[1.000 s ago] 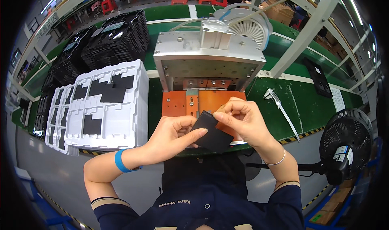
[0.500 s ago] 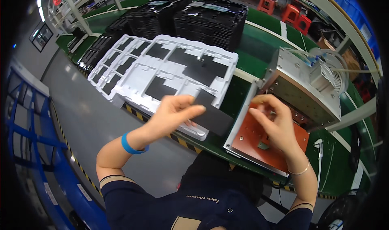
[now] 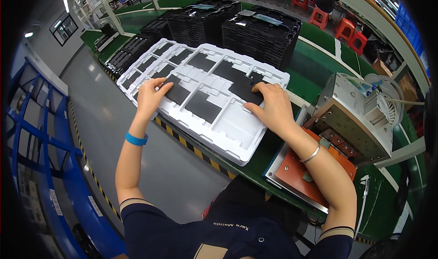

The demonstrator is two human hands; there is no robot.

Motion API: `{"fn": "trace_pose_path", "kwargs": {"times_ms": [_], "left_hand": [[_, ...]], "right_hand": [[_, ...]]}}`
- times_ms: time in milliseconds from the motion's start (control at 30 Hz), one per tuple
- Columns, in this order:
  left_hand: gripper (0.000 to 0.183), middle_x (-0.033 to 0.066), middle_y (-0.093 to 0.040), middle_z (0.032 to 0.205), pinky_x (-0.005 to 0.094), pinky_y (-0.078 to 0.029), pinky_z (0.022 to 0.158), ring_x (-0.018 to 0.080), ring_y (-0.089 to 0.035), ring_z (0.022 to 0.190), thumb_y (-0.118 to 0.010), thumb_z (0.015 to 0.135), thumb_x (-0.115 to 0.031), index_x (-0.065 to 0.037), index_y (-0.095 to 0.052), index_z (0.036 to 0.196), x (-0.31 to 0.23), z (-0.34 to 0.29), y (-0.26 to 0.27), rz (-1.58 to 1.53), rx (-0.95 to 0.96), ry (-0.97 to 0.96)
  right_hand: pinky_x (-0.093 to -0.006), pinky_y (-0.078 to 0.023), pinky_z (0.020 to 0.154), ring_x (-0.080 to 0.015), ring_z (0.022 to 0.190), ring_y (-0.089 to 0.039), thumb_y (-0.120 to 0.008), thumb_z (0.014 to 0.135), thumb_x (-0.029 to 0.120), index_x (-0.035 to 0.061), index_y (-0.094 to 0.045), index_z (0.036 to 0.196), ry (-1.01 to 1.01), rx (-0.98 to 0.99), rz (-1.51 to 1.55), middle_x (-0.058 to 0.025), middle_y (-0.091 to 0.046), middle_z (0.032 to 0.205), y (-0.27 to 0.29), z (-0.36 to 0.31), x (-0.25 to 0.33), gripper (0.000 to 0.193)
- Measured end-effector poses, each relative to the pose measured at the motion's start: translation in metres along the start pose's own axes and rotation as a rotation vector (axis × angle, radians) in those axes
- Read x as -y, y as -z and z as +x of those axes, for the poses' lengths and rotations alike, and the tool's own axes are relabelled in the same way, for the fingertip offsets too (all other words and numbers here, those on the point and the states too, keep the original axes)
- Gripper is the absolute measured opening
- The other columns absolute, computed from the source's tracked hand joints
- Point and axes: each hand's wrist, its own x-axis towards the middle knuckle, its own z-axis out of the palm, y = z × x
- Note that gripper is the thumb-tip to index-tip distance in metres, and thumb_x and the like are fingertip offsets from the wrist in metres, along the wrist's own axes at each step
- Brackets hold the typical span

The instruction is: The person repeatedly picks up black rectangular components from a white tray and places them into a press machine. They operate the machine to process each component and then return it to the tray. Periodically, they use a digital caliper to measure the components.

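A white moulded tray [image 3: 239, 147] with several compartments lies on the bench, flat black sheets in most of them. Over its left middle part, my left hand [image 3: 150, 95] pinches the corner of a small black sheet [image 3: 179, 93] between thumb and fingers. My right hand [image 3: 273, 106] is closed at the edge of a larger notched black sheet [image 3: 244, 89] in the tray's right part; the fingers partly cover that edge. Between the two hands another black sheet [image 3: 203, 106] lies in its compartment. The front right compartment shows bare white.
Stacks of black trays [image 3: 264, 31] stand behind the white tray. To the right is a metal press-like machine [image 3: 356, 117] with an orange plate [image 3: 296, 165] before it, under my right forearm. A caliper-like tool [image 3: 363, 195] lies farther right. Blue racks [image 3: 54, 168] stand at the left.
My left hand has moved left over the tray, a black sheet in its fingers. My right hand has gone from above the orange plate to the black sheet in the tray. The view has shifted.
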Motion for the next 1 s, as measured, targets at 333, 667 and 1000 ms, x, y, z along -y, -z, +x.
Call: {"fn": "trace_pose_path", "kwargs": {"times_ms": [333,667,1000], "left_hand": [[0.045,0.0128,-0.050,0.147,0.0580,-0.022,0.114,0.0351,-0.038,0.140,-0.047,0.101,-0.034,-0.006,-0.059,0.133,-0.023,-0.055,-0.013,0.146,0.118,-0.251],[0.036,0.0158,-0.063,0.126,0.0489,-0.038,0.105,0.0338,-0.057,0.117,-0.066,0.082,-0.007,-0.003,-0.067,0.118,-0.150,-0.056,-0.022,-0.267,0.065,-0.810],[0.035,0.0086,-0.062,0.118,0.0442,-0.043,0.096,0.0251,-0.060,0.107,-0.070,0.085,-0.023,-0.009,-0.066,0.116,-0.295,-0.105,-0.108,-0.714,0.664,-1.404]], "right_hand": [[-0.0415,-0.046,0.094,-0.0341,0.106,-0.055,-0.074,0.079,0.008,0.0021,-0.063,0.110,0.145,-0.107,0.048,-0.0139,-0.064,0.112,0.014,-0.017,0.013,0.034],[-0.0420,-0.049,0.089,-0.0348,0.103,-0.058,-0.081,0.069,0.008,0.0000,-0.066,0.112,-0.108,-0.147,-0.211,-0.0154,-0.063,0.123,0.178,-0.196,0.017,0.046],[-0.0395,-0.047,0.090,-0.0317,0.105,-0.056,-0.076,0.080,0.012,0.0024,-0.064,0.114,-0.286,-0.023,0.005,-0.0116,-0.064,0.115,0.169,-0.240,-0.015,0.038]]}}
